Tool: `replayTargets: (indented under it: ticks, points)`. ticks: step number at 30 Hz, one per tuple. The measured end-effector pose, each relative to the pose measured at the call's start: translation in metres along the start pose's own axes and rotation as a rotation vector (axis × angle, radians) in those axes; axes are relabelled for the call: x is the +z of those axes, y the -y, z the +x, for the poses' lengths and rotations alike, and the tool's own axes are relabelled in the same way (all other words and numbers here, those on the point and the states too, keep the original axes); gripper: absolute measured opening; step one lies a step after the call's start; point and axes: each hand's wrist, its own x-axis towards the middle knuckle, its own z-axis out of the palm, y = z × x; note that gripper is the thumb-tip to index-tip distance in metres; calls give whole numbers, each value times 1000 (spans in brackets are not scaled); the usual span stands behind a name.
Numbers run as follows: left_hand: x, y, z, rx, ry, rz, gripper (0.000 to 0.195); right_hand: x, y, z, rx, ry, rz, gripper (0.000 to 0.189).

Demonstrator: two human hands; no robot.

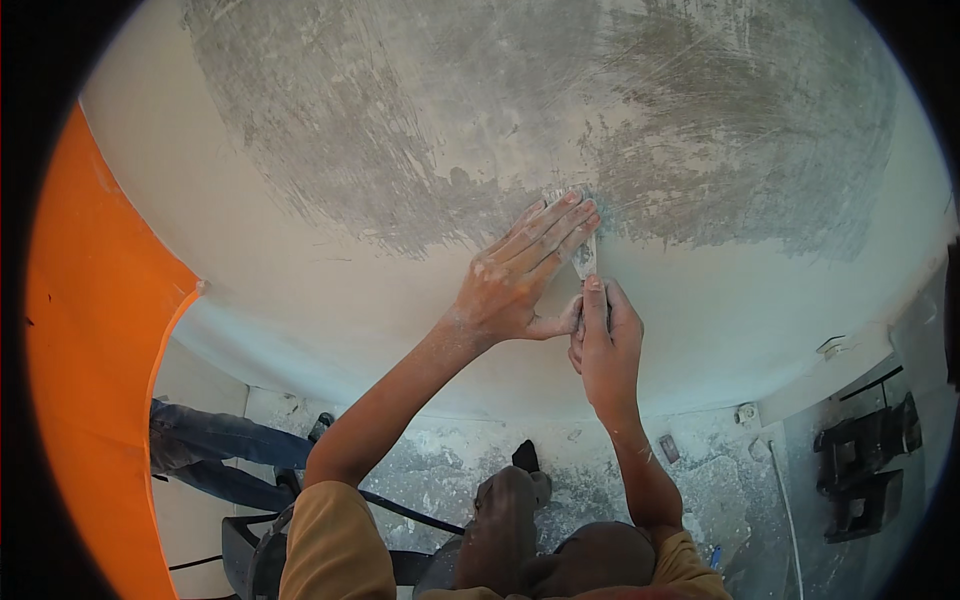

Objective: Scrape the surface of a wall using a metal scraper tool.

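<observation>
A metal scraper (pixel 586 259), its blade whitened with dust, is pressed against the wall (pixel 450 330) in front of me. My right hand (pixel 609 341) is closed around its handle, thumb pointing up along it. The fingers of my left hand (pixel 517 274) lie straight and side by side over the blade, hiding much of it; the left thumb reaches the handle. White dust coats both hands. Above them spreads a large rough grey patch (pixel 480 97) with streaks of pale coating. The blade's edge meets the lower border of this patch, where smooth off-white coating starts.
An orange sheet (pixel 97 300) hangs at the left. Beyond its edge are another person's legs in jeans (pixel 225 442). A dark plastic chair (pixel 251 551) is beside me. On the dusty floor (pixel 420 465) lie a small block (pixel 669 448) and a pale cable (pixel 784 495). Black objects (pixel 862 465) occupy the right.
</observation>
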Motion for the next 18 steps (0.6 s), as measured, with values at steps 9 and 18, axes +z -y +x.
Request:
replayTargets:
  ticks: [9,18]
  points:
    - [5,-10,0,-60,-51,-28,73,-6,1,2,-45,1,-13,32]
    - [6,-27,-1,-174,-54,-138,71,-31,24,-1,-30,-26,-336,34]
